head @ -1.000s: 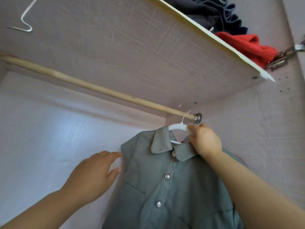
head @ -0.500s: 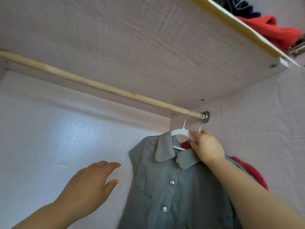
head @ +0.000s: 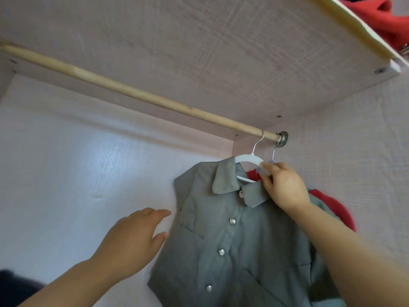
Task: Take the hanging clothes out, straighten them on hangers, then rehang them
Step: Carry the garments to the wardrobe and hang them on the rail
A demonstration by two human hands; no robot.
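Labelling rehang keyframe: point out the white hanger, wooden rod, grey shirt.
white hanger point(head: 246, 157), head view, top of its plastic arch.
wooden rod point(head: 141, 93), head view, bare middle of its span.
grey shirt point(head: 254, 240), head view, front panel beside the buttons.

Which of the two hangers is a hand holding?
The white hanger carrying the grey shirt; the right hand pinches its shoulder. The other hanger, behind it, bears a red garment.

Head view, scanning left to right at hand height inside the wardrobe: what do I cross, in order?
The left hand, open → grey shirt on its white hanger → right hand, pinching that hanger → red garment hanging behind.
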